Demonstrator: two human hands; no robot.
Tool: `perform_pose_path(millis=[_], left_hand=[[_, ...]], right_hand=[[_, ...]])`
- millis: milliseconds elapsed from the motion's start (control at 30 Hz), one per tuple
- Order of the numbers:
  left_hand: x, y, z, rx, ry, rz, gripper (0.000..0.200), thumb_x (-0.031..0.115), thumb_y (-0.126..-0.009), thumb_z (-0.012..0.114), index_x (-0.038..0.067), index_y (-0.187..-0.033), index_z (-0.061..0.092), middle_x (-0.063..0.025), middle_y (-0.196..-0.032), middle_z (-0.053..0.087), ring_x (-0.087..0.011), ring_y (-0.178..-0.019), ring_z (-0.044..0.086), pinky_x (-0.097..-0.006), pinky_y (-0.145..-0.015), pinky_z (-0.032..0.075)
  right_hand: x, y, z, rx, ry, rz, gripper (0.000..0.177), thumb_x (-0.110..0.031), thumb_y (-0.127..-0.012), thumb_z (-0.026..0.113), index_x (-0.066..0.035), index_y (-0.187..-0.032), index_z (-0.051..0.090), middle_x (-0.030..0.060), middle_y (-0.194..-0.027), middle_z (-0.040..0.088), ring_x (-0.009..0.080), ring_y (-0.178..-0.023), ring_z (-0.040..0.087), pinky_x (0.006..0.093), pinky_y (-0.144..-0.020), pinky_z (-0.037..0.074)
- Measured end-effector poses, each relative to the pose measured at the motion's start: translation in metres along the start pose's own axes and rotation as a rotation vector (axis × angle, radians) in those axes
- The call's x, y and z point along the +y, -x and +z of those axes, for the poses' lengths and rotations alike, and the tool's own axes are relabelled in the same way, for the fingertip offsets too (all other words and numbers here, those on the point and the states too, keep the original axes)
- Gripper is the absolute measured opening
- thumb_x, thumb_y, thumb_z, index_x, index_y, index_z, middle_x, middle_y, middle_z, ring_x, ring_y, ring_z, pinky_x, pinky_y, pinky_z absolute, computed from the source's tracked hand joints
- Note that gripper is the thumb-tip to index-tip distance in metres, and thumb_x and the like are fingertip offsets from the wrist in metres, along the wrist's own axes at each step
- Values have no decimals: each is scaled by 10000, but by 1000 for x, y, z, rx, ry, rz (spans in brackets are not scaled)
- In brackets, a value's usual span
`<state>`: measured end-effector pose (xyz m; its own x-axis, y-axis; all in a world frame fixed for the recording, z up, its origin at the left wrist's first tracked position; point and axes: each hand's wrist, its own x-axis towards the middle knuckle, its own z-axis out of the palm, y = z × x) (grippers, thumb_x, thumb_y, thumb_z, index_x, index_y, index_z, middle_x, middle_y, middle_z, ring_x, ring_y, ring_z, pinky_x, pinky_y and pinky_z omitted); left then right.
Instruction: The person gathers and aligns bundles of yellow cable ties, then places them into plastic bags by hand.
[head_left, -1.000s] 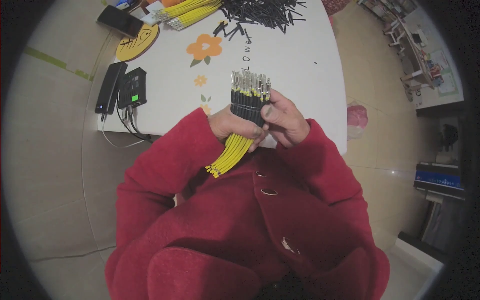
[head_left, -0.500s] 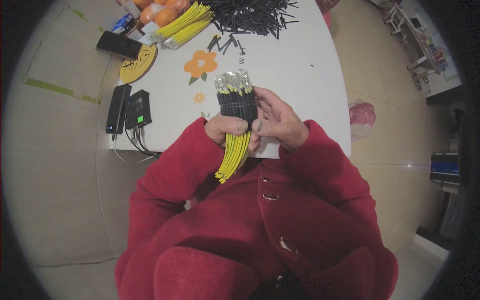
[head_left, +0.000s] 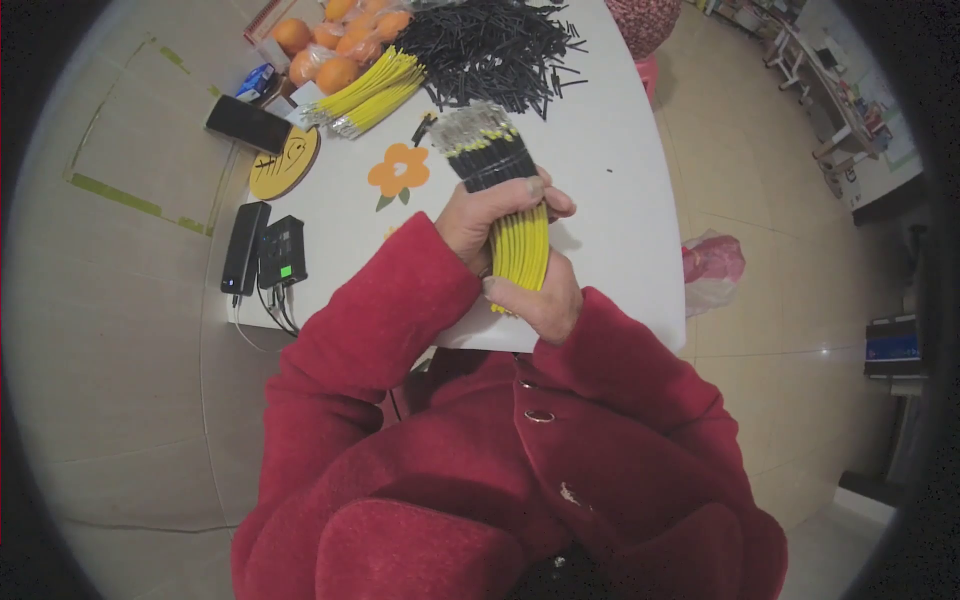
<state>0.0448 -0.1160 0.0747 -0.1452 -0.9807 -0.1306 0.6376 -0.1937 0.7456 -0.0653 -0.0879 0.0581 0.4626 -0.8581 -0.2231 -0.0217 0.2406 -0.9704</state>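
A bundle of yellow wires (head_left: 521, 245) with black sleeves and silvery metal tips is held tilted above the white table (head_left: 620, 240), tips pointing away from me. My left hand (head_left: 480, 215) is wrapped round the bundle just below the black sleeves, its thumb across the top. Lower down, my right hand (head_left: 550, 300) grips the yellow part near its lower end, thumb on the near side. Some fingers of both hands are hidden behind the wires.
Black tube pieces (head_left: 490, 50) lie heaped at the back, beside another yellow wire bundle (head_left: 375, 95) and oranges (head_left: 337, 74). At the left are a phone (head_left: 249, 124), a round yellow mat (head_left: 285, 163) and two black devices (head_left: 245, 248) (head_left: 282, 250) with cables.
The bundle has moved slightly right and now leans the other way. My right hand has gone from the black sleeves down to the yellow lower part. The camera view has shifted slightly.
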Motion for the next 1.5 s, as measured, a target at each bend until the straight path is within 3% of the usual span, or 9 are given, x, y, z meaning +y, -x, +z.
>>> perform_pose_path(millis=[67,267,367,467,567,867,967,1067,1500], left_hand=[[7,-1,7,31,-199,-94,209,197,-690,582,54,-842,564,-110,-819,643,-123,-731,563,-231,-675,436],[-27,-1,-20,-44,-390,32,389,275,-730,665,100,-1033,496,-18,-901,541,-112,-831,503,-257,-741,436],[-26,8,26,226,-103,90,346,10,-686,564,184,-535,306,58,-530,309,-48,-508,343,-216,-484,293],[-27,12,19,204,-24,80,137,20,-658,609,109,-623,510,-1,-590,485,-115,-582,498,-244,-584,430],[-25,16,22,229,-27,54,150,26,-592,586,63,-724,525,-118,-835,594,-192,-778,565,-319,-748,461],[-25,13,-17,-134,173,56,247,-31,-571,517,71,-795,496,-243,-934,590,-294,-893,578,-389,-802,460],[-24,16,-31,-257,189,42,307,44,-579,640,70,-852,500,-221,-822,615,-278,-658,613,-365,-561,510],[-21,25,-28,-227,99,-19,324,-5,-546,557,55,-857,488,-191,-706,622,-330,-702,618,-407,-667,501],[-40,31,-36,-528,121,-27,276,-9,-586,592,21,-802,424,-205,-552,505,-306,-517,537,-432,-627,502]], right_hand=[[-11,4,1,203,205,194,582,-298,-565,666,-99,-1092,522,66,-948,595,234,-901,576,314,-760,462],[16,-13,-8,592,589,-96,444,-416,-607,632,-108,-893,487,119,-670,565,367,-634,554,429,-546,423],[37,-19,-22,524,1015,-661,317,-162,-672,611,-40,-917,450,85,-735,515,281,-636,535,411,-479,420],[34,-14,-23,429,1066,-721,582,-70,-689,581,-114,-1247,423,56,-898,505,236,-792,549,381,-529,482],[33,-15,-22,614,1245,-895,478,-26,-597,561,-39,-1068,486,50,-854,548,202,-691,564,313,-464,457],[12,5,-35,200,1081,-890,643,-303,-671,711,-12,-1181,449,143,-1012,550,284,-803,519,367,-713,440],[-17,6,-46,91,802,-1130,153,-63,-777,579,-42,-921,626,109,-1031,630,192,-698,560,314,-679,392],[-35,-2,-44,195,763,-1229,99,16,-732,571,-1,-822,608,114,-757,610,221,-657,539,305,-589,424],[-56,-38,-29,175,564,-1104,276,-214,-850,570,-26,-1051,587,120,-949,560,184,-769,527,283,-699,451]])
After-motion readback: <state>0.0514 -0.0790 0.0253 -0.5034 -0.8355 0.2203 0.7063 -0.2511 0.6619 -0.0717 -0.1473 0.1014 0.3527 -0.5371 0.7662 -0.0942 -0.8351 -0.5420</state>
